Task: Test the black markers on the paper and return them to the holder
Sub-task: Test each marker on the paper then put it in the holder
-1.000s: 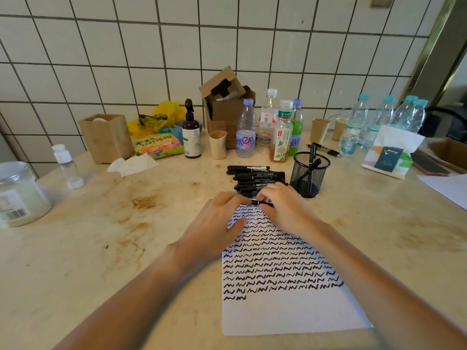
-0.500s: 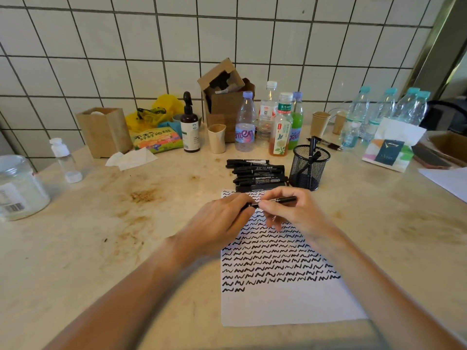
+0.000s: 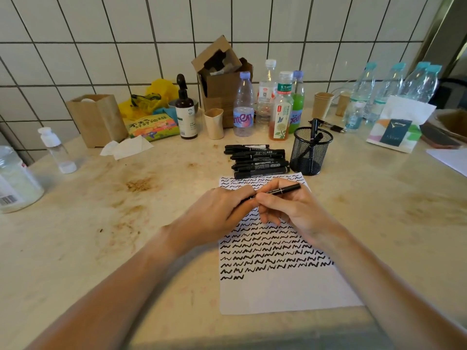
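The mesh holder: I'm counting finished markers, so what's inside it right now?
Inside the black mesh holder stand two black markers, tops above the rim. The dark mesh obscures its bottom, so anything shorter can't be ruled out.

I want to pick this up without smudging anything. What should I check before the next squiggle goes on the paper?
1. Marker held: ok, both the left hand and right hand grip it above the paper.
2. Cap off: cannot tell, the left hand's fingers hide that end.
3. Blank space to write on: ok, the area below the last row of squiggles is bare.
4. Paper lying flat: ok, flat on the table.
5. Holder within reach and upright: ok, just beyond the paper's far right corner.
6. Untested markers set apart: ok, the pile of markers lies left of the holder.
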